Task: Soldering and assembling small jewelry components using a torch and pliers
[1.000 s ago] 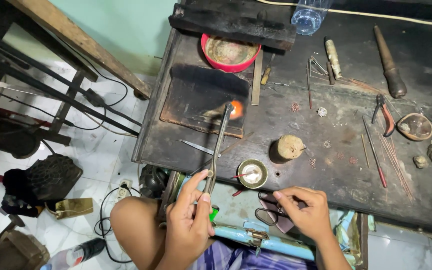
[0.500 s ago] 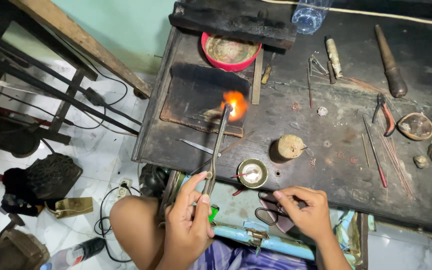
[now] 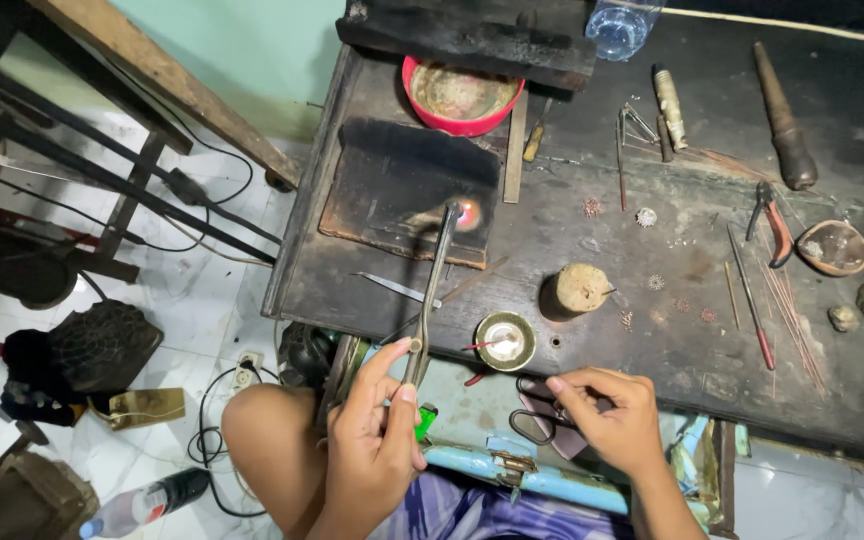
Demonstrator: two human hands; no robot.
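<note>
Metal torch (image 3: pixel 435 290), long & thin, sits in the left hand (image 3: pixel 377 440): grip closed round its near end, thumb & fingers pinching it. Tip reaches out over a charred pad (image 3: pixel 392 190) on the dark worktop (image 3: pixel 672 330), w/ a small orange flame (image 3: pixel 467 212) at the pad's right edge. Right hand (image 3: pixel 607 420) is at the worktop's near edge, fingers curled, grip closed on small dark scissors (image 3: pixel 537 420); can't tell exactly how they're pinched. Just beyond, between the hands, a small round brass dish (image 3: pixel 505 340) w/ a red stick in it. Cork-like stub (image 3: pixel 580 288) stands right of the pad. Tweezers (image 3: pixel 397 288) lie left of the torch. Red bowl (image 3: pixel 460 95) at the far side, by a black block (image 3: pixel 472 35). Pliers (image 3: pixel 774 220), rods & a wooden-handled tool (image 3: pixel 782 130) lie well to the right.
</note>
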